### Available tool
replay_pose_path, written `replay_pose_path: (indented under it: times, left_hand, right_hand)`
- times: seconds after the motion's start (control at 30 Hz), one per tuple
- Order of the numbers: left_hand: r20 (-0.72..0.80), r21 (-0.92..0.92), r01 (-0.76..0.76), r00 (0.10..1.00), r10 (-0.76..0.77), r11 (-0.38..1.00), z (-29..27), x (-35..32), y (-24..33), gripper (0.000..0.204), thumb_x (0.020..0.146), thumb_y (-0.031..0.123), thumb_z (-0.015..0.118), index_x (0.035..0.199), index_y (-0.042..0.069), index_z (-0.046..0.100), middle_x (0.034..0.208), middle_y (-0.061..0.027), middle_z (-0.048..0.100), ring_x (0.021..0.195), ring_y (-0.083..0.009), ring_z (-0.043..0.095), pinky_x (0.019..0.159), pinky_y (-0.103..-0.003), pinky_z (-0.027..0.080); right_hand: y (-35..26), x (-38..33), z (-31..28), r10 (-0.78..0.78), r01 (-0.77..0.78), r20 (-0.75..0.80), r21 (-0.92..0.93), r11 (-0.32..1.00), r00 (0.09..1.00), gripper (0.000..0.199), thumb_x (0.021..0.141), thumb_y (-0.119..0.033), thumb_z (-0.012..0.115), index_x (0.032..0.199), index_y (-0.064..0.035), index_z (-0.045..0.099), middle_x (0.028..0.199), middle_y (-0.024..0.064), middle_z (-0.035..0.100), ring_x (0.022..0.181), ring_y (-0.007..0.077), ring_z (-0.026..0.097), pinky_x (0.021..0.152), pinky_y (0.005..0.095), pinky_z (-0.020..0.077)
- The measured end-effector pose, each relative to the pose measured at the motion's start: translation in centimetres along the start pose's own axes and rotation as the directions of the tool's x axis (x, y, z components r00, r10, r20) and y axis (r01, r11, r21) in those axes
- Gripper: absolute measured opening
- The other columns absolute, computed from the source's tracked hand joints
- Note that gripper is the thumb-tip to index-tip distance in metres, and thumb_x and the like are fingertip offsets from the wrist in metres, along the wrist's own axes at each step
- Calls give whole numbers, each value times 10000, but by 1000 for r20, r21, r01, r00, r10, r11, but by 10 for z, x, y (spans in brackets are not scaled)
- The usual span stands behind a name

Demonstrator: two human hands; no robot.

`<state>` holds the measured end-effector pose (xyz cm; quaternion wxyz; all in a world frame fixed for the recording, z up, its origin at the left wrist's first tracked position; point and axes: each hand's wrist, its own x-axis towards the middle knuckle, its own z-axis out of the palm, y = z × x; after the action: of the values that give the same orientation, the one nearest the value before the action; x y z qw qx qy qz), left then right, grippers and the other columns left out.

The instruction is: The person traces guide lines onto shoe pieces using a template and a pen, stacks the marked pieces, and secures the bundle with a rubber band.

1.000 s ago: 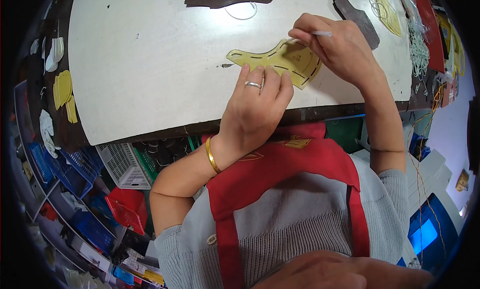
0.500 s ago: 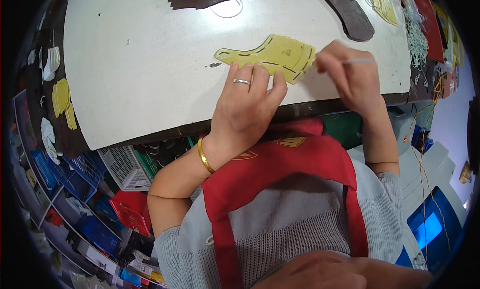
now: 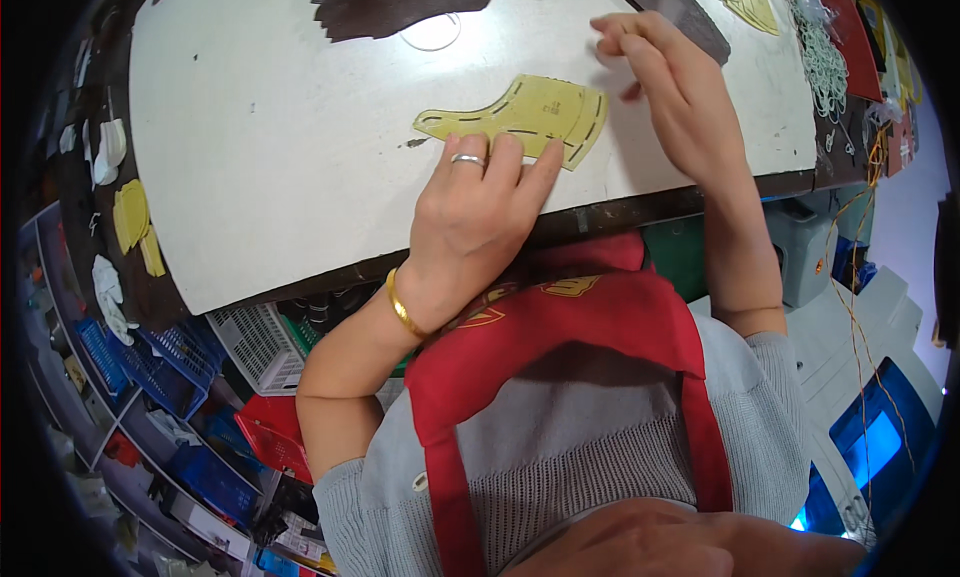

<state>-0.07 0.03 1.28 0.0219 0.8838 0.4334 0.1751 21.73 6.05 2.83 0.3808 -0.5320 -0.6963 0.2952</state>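
- The left hand (image 3: 475,202), wearing 1 silver ring, lies flat, fingertips pressing the lower edge of the yellow dashed template (image 3: 550,107), not pinching it.
- That template lies on the white work board (image 3: 280,157), near its front edge.
- The right hand (image 3: 680,102) is raised beside the template, fingers curled; I cannot tell whether they pinch anything.
- Beyond lie 2 dark brown leather-like pieces (image 3: 400,2) and 1 white cord loop (image 3: 457,27).

Small dark marking (image 3: 551,107) on the yellow template (image 3: 525,117), upper centre of the frame, too small to read, yellow emblems (image 3: 572,287) on the red apron (image 3: 550,325), mid-frame, no legible wording
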Motion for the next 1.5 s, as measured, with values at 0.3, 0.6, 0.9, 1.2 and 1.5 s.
replay_pose_path:
  times: [0.3, 0.6, 0.9, 1.2, 1.5]
  left_hand:
    - [-357, -11, -191, 918, 175, 982, 9, 30, -48, 158, 832, 82, 621, 977, 20, 636, 918, -116, 631, 797, -254, 630, 682, -354, 535]
    - [-82, -29, -73, 994, 70, 997, 11, 7, -40, 191, 769, 82, 689, 932, 26, 604, 893, -115, 567, 839, -281, 601, 745, -393, 498]
    - [-201, 94, -31, 978, 50, 995, 4, 37, -55, 203, 761, 43, 673, 960, 33, 634, 857, -91, 593, 812, -254, 629, 719, -353, 553]
    - [-290, -23, -86, 954, 76, 996, -19, 58, -97, 193, 797, 68, 653, 987, 83, 685, 908, -57, 663, 798, -241, 652, 674, -354, 552]
    - [-277, -279, -260, 943, 182, 924, -28, 35, -20, 354, 768, -31, 696, 1106, 55, 761, 935, -76, 687, 784, -225, 653, 627, -311, 538]
  right_hand:
    - [26, 10, -33, 68, -79, 147, 66, 995, 987, 214, 954, -250, 691, 1031, -61, 755, 925, 53, 749, 867, 151, 706, 763, 295, 548]
    - [52, 12, -81, 140, -153, -368, -7, 988, 919, 262, 1013, -238, 662, 1165, -39, 738, 929, 12, 730, 837, 66, 640, 747, 220, 499]
    - [54, 30, -56, 144, -117, -174, 153, 981, 974, 256, 1030, -212, 653, 1184, -15, 706, 961, -31, 686, 850, 27, 601, 712, 176, 472]
    - [53, 8, -73, 121, -65, -316, 180, 982, 941, 257, 1022, -197, 665, 1186, -4, 706, 957, -29, 688, 826, 19, 582, 710, 159, 429]
    - [42, 11, -92, 179, -25, -452, 326, 945, 874, 186, 1047, -167, 596, 1118, -14, 675, 933, -25, 666, 816, 44, 592, 752, 185, 473]
